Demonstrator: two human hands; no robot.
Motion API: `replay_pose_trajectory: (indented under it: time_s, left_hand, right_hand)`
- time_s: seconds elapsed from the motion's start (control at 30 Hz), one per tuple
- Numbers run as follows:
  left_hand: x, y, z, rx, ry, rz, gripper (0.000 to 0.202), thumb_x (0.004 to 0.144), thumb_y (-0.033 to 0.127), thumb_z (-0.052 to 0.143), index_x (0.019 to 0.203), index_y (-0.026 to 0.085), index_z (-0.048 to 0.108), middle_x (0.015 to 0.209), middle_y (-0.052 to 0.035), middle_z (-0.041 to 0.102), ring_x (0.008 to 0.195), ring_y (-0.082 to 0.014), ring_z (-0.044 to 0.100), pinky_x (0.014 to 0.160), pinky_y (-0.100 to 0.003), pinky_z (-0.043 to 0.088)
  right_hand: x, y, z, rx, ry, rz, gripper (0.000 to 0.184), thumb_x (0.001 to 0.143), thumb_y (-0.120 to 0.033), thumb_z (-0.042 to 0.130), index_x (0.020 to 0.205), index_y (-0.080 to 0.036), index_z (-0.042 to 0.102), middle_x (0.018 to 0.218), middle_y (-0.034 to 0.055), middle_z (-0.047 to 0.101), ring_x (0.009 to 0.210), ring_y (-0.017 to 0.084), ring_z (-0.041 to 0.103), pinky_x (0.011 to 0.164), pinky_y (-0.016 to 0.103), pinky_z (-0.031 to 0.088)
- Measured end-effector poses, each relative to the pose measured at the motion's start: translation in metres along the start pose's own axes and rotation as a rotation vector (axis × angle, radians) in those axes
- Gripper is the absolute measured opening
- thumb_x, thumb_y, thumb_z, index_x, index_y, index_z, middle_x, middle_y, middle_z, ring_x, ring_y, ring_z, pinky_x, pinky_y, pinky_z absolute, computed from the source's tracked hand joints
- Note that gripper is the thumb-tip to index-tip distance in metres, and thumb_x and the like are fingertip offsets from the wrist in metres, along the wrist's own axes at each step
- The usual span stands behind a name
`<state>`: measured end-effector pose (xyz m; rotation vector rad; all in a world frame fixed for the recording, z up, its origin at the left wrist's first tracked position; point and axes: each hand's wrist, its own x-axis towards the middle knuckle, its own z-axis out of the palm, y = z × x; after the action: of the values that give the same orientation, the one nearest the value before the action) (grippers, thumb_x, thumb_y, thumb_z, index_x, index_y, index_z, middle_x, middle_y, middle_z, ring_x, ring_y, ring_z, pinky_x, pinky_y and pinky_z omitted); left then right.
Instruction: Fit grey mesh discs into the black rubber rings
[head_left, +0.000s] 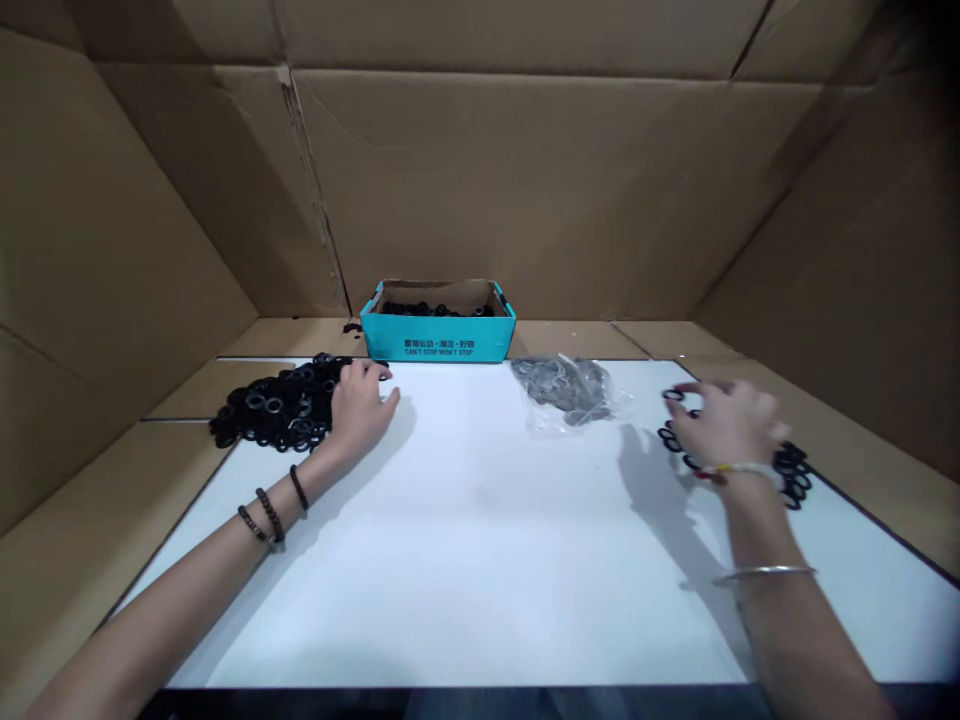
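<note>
My left hand (360, 405) rests at the right edge of a heap of black rings (274, 408) on the white board (465, 530), fingers curled at the pile. What those fingers hold, if anything, is hidden. My right hand (720, 420) hovers over a smaller group of black rings (795, 475) near the board's right edge. It pinches a black ring (673, 395) at its fingertips.
A teal cardboard box (439, 335) with black rings inside stands at the board's far edge. A clear plastic bag of grey rings (566, 388) lies right of centre. Brown cardboard walls (525, 180) enclose the board at back and sides.
</note>
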<state>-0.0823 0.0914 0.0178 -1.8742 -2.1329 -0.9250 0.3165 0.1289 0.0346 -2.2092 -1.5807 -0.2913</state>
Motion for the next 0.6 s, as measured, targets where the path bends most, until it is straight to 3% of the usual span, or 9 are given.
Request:
replay_pose_trajectory:
  time_s: [0.07, 0.13, 0.23, 0.33, 0.47, 0.6]
  left_hand:
    - [0.018, -0.021, -0.006, 0.235, 0.023, 0.024, 0.027, 0.077, 0.03, 0.051, 0.097, 0.015, 0.062, 0.109, -0.0152, 0.053, 0.106, -0.0326, 0.044, 0.083, -0.041, 0.039]
    - [0.029, -0.037, -0.011, 0.359, 0.021, 0.032, 0.032, 0.079, 0.033, 0.048, 0.101, 0.013, 0.063, 0.116, -0.0174, 0.051, 0.108, -0.0341, 0.043, 0.083, -0.043, 0.038]
    - [0.036, -0.053, -0.014, 0.429, -0.005, 0.007, 0.035, 0.079, 0.036, 0.049, 0.101, 0.014, 0.065, 0.122, -0.0178, 0.049, 0.111, -0.0352, 0.041, 0.084, -0.044, 0.037]
    - [0.036, -0.062, -0.012, 0.443, -0.047, -0.012, 0.035, 0.079, 0.037, 0.049, 0.101, 0.017, 0.067, 0.121, -0.0164, 0.051, 0.11, -0.0343, 0.042, 0.082, -0.043, 0.037]
    - [0.034, -0.065, -0.011, 0.442, -0.037, 0.031, 0.035, 0.081, 0.036, 0.046, 0.101, 0.017, 0.068, 0.117, -0.0155, 0.054, 0.107, -0.0333, 0.043, 0.081, -0.042, 0.036]
    - [0.032, -0.061, -0.019, 0.417, 0.032, 0.099, 0.04, 0.085, 0.039, 0.041, 0.096, 0.012, 0.068, 0.11, -0.0172, 0.057, 0.103, -0.0345, 0.045, 0.077, -0.041, 0.037]
  right_hand:
    - [0.017, 0.03, 0.004, -0.131, -0.197, 0.234, 0.027, 0.079, -0.034, 0.05, 0.099, -0.024, 0.066, 0.114, 0.0183, 0.05, 0.111, 0.036, 0.039, 0.08, 0.052, 0.032]
    - [0.026, 0.052, 0.01, -0.153, -0.308, 0.376, 0.026, 0.077, -0.032, 0.053, 0.097, -0.025, 0.066, 0.115, 0.0201, 0.05, 0.113, 0.037, 0.039, 0.079, 0.054, 0.03]
    - [0.031, 0.068, 0.019, -0.116, -0.338, 0.45, 0.022, 0.071, -0.024, 0.057, 0.091, -0.025, 0.067, 0.111, 0.0207, 0.054, 0.111, 0.039, 0.042, 0.077, 0.057, 0.028]
    - [0.027, 0.067, 0.022, -0.103, -0.302, 0.417, 0.026, 0.069, -0.019, 0.057, 0.093, -0.022, 0.067, 0.11, 0.0235, 0.054, 0.109, 0.04, 0.042, 0.077, 0.057, 0.027]
    - [0.018, 0.05, 0.015, -0.084, -0.171, 0.309, 0.041, 0.076, -0.036, 0.054, 0.109, -0.013, 0.062, 0.118, 0.0299, 0.046, 0.113, 0.041, 0.036, 0.079, 0.056, 0.027]
    - [0.009, 0.022, 0.012, -0.052, -0.018, 0.12, 0.042, 0.082, -0.043, 0.046, 0.115, -0.02, 0.056, 0.121, 0.0182, 0.046, 0.113, 0.033, 0.037, 0.087, 0.048, 0.028]
